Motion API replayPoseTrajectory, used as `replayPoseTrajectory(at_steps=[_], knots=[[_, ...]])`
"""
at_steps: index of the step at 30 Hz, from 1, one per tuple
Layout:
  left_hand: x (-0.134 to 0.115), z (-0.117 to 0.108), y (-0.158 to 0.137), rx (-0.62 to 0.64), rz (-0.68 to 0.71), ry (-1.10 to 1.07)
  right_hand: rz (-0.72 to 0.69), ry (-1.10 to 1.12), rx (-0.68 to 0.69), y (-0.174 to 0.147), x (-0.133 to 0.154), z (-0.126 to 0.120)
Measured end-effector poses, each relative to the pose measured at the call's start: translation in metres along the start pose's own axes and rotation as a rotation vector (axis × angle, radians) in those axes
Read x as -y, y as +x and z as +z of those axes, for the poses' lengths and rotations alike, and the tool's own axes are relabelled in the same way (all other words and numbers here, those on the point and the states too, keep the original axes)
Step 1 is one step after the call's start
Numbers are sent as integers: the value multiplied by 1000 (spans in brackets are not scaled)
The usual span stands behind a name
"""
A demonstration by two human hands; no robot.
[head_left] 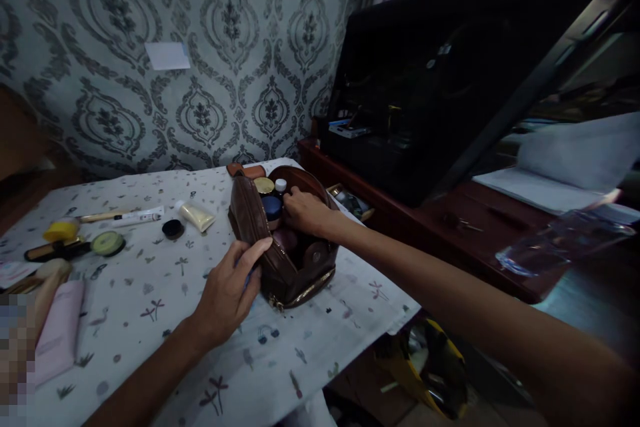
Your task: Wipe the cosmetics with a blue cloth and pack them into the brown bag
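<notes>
A brown leather cosmetic bag [250,213] stands unzipped on the table. My left hand [231,287] grips its near left edge, with one finger lying along the zipper rim. My right hand [307,210] reaches inside the bag with its fingers curled and their tips hidden. Right beside those fingers is a small bottle with a white cap [281,185]. Also in the bag are a jar with a gold lid [264,185] and a jar with a dark blue lid [271,207]. Something purplish [285,238] lies lower down, partly in shadow.
Left of the bag lie a cream tube [197,215], a small black pot [173,229], a green round compact [107,243], a yellow item [61,231] and a pink tube [60,330]. A dark red desk [450,240] with a large black screen [425,80] adjoins on the right.
</notes>
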State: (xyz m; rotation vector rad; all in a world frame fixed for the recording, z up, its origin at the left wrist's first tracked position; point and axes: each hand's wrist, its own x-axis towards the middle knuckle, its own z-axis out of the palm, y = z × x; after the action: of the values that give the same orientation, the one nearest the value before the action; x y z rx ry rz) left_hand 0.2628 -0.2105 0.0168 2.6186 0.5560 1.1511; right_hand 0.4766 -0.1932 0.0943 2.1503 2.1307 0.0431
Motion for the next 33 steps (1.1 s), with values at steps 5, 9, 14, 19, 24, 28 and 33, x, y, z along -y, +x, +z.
replayPoseTrajectory(at_steps=[5, 9, 14, 19, 24, 28, 33], knots=[[-1, -1, 1, -7, 15, 2, -2, 2, 59, -4, 2, -8], [0, -2, 1, -2, 13, 0, -17, -28, -26, -9, 5, -10], [0, -4, 2, 32, -2, 41, -5, 4, -138, -23, 16, -17], [5, -2, -1, 79, 4, 146, -89, 201, -228, -39, 22, -7], [30, -3, -12, 134, -89, 210, -168, 497, -397, -53, 13, 18], [60, -19, -12, 93, -288, 243, -232, 530, -580, -61, 4, 37], [109, -58, -9, 57, -670, 463, -237, 411, -891, -68, 13, 46]])
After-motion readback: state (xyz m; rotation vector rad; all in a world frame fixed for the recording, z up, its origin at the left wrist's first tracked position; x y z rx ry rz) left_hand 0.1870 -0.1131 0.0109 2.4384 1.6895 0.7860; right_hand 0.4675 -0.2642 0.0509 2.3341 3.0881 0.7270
